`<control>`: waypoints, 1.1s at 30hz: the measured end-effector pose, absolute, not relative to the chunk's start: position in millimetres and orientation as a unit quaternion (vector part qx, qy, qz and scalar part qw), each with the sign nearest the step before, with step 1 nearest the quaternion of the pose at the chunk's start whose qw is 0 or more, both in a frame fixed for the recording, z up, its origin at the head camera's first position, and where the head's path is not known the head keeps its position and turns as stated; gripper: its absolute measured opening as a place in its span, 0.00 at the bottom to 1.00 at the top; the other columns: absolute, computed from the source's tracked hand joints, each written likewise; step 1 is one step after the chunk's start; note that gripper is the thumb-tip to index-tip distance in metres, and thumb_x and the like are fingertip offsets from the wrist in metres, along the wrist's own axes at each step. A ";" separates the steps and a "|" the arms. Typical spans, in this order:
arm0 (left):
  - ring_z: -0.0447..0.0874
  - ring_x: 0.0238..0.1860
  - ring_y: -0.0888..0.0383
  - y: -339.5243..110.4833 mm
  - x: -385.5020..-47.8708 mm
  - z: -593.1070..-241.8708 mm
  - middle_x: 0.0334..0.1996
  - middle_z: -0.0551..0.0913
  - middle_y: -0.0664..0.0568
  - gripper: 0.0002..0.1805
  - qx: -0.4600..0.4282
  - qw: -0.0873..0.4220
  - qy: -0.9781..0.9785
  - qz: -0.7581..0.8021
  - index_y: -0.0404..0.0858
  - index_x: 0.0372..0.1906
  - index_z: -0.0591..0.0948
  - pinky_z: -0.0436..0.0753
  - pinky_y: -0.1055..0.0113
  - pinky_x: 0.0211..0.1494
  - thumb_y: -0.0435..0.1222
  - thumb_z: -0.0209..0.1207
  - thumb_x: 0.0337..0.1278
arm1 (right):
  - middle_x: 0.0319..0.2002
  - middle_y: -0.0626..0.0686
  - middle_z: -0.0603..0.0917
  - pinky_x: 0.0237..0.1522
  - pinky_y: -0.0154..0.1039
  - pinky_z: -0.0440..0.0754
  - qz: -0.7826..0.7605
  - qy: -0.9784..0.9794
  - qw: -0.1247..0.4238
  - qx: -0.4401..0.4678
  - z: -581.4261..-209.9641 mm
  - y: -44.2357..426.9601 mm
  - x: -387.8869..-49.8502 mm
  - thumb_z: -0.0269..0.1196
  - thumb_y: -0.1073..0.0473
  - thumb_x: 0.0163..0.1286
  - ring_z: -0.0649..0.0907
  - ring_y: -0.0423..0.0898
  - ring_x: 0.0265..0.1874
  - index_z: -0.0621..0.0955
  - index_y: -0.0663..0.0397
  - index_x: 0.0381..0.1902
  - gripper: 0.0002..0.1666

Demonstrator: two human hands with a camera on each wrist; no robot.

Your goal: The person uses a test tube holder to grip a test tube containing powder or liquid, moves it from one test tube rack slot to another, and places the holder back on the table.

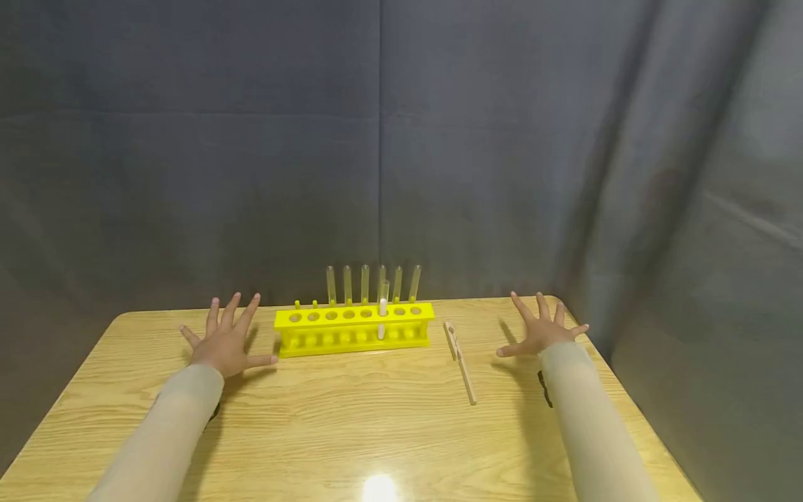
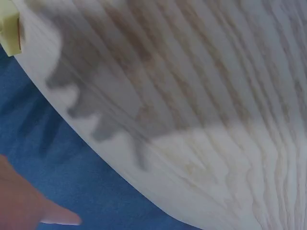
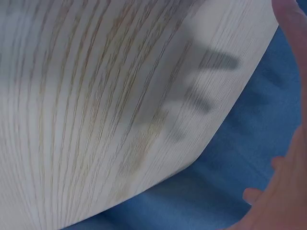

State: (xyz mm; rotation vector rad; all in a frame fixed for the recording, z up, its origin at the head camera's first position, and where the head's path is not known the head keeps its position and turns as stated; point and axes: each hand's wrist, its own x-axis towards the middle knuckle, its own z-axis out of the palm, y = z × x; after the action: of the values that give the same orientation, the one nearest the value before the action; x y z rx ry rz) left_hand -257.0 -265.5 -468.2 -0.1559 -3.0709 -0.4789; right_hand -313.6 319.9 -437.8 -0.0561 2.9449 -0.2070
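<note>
In the head view the left hand (image 1: 224,344) has its fingers spread, its thumb near the left end of a yellow test tube rack (image 1: 354,315). A tube with white contents (image 1: 383,307) stands upright in one rack hole. Several clear tubes (image 1: 365,284) stand along the rack's back. Right of the rack lies a wooden test tube clamp (image 1: 461,362). Farther right, the right hand (image 1: 544,331) is spread and holds nothing. Each wrist view shows part of a hand and its shadow; a rack corner (image 2: 9,28) shows in the left one.
The wooden table (image 1: 351,425) has rounded back corners. Grey curtains (image 1: 376,139) hang behind it and along its right side. A bright glare spot lies near the front of the tabletop. Dark bands show at both wrists.
</note>
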 end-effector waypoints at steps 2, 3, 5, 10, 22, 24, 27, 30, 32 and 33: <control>0.26 0.77 0.28 -265.1 -258.3 -471.2 0.81 0.37 0.36 0.68 -0.064 0.037 -0.983 -0.167 0.54 0.83 0.38 0.26 0.14 0.56 0.63 0.71 0.47 | 0.79 0.68 0.34 0.49 0.92 0.33 -0.078 0.993 0.088 -0.026 -438.1 317.4 -312.7 0.73 0.23 0.47 0.32 0.79 0.73 0.41 0.33 0.83 0.77; 0.27 0.78 0.29 -264.7 -258.7 -472.6 0.81 0.38 0.36 0.67 -0.069 0.047 -0.981 -0.177 0.53 0.83 0.39 0.27 0.14 0.56 0.61 0.72 0.48 | 0.79 0.68 0.34 0.49 0.92 0.34 -0.083 0.993 0.084 -0.031 -438.2 315.4 -312.3 0.73 0.24 0.48 0.33 0.80 0.73 0.41 0.33 0.83 0.77; 0.30 0.78 0.29 -262.0 -259.3 -475.8 0.80 0.41 0.36 0.65 -0.077 0.065 -0.975 -0.198 0.51 0.83 0.41 0.31 0.13 0.58 0.58 0.73 0.49 | 0.79 0.68 0.33 0.50 0.92 0.37 -0.088 0.992 0.078 -0.038 -438.6 312.8 -312.5 0.73 0.25 0.49 0.35 0.80 0.73 0.41 0.34 0.83 0.76; 0.39 0.76 0.26 -251.0 -258.5 -484.8 0.78 0.45 0.31 0.55 -0.086 0.084 -0.950 -0.290 0.38 0.80 0.50 0.45 0.19 0.66 0.53 0.70 0.59 | 0.80 0.66 0.34 0.51 0.92 0.40 -0.122 0.989 0.071 -0.045 -442.8 301.9 -311.8 0.71 0.27 0.54 0.36 0.79 0.74 0.45 0.37 0.83 0.70; 0.60 0.72 0.31 -220.9 -253.8 -490.1 0.72 0.58 0.29 0.37 -0.075 0.052 -0.892 -0.442 0.29 0.76 0.56 0.64 0.36 0.71 0.43 0.57 0.75 | 0.73 0.72 0.54 0.54 0.79 0.68 -0.211 0.974 0.024 -0.079 -460.0 276.5 -302.7 0.69 0.32 0.63 0.56 0.75 0.69 0.56 0.54 0.79 0.59; 0.62 0.71 0.32 -216.7 -254.4 -489.0 0.71 0.60 0.29 0.35 -0.067 0.045 -0.885 -0.458 0.27 0.76 0.57 0.67 0.39 0.71 0.40 0.57 0.76 | 0.70 0.73 0.58 0.54 0.73 0.73 -0.230 0.970 0.023 -0.077 -462.2 270.9 -301.4 0.68 0.33 0.64 0.60 0.73 0.67 0.58 0.57 0.78 0.57; 0.65 0.70 0.33 -213.7 -256.6 -491.2 0.70 0.63 0.29 0.33 -0.049 0.040 -0.877 -0.477 0.27 0.75 0.58 0.69 0.42 0.71 0.36 0.56 0.76 | 0.66 0.74 0.62 0.56 0.69 0.75 -0.256 0.964 0.026 -0.073 -464.5 260.8 -297.8 0.66 0.36 0.67 0.67 0.71 0.62 0.60 0.61 0.76 0.53; 0.68 0.69 0.34 -213.1 -258.0 -494.3 0.69 0.65 0.30 0.31 -0.032 0.040 -0.876 -0.480 0.28 0.74 0.60 0.70 0.43 0.70 0.36 0.55 0.76 | 0.64 0.75 0.64 0.57 0.65 0.75 -0.276 0.958 0.037 -0.071 -465.7 251.1 -294.1 0.66 0.39 0.70 0.73 0.68 0.58 0.60 0.65 0.75 0.50; 0.70 0.68 0.34 -212.7 -258.1 -495.8 0.68 0.68 0.31 0.29 -0.025 0.042 -0.876 -0.479 0.28 0.73 0.62 0.71 0.43 0.69 0.36 0.55 0.76 | 0.62 0.75 0.66 0.57 0.62 0.77 -0.280 0.956 0.039 -0.076 -467.2 246.7 -292.1 0.65 0.41 0.71 0.76 0.66 0.56 0.61 0.68 0.74 0.49; 0.71 0.67 0.34 -212.0 -257.4 -495.8 0.68 0.69 0.30 0.28 -0.021 0.041 -0.876 -0.480 0.28 0.72 0.63 0.72 0.43 0.69 0.36 0.55 0.76 | 0.62 0.75 0.67 0.56 0.61 0.79 -0.284 0.955 0.039 -0.076 -467.8 245.0 -291.2 0.65 0.42 0.71 0.77 0.66 0.55 0.61 0.69 0.74 0.48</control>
State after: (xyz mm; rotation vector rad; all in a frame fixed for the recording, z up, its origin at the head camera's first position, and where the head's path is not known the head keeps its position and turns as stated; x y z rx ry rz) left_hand -257.4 -212.0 -495.8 -0.0644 -2.6835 -1.4696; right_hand -291.2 245.0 -467.8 -0.2318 2.9279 -0.8693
